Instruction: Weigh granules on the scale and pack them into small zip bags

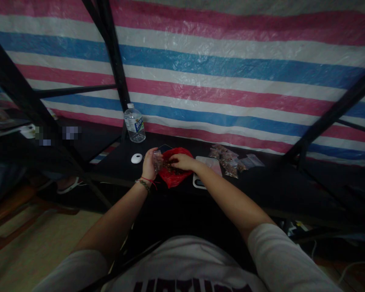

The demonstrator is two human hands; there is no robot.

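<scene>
A small clear plastic bag [157, 161] is gripped in my left hand [150, 164], held up at the left side of an open red plastic bag [174, 180]. Small dark brown dried pieces [170, 167] lie inside the red bag; their exact kind is too blurred to tell. My right hand [182, 161] reaches into the red bag from the right, its fingers bent and pressed together among the pieces, with the tips partly hidden. Under my right wrist stands a white kitchen scale [200, 182] with a small display at its front.
Right of the scale lie several filled clear bags [230, 164] and flat clear bags [254, 160]. A white mouse-shaped object [136, 158] and a clear bottle [135, 125] are at the left. Black metal posts [114, 52] frame the black desk [115, 160]; a striped sheet [219, 73] hangs behind.
</scene>
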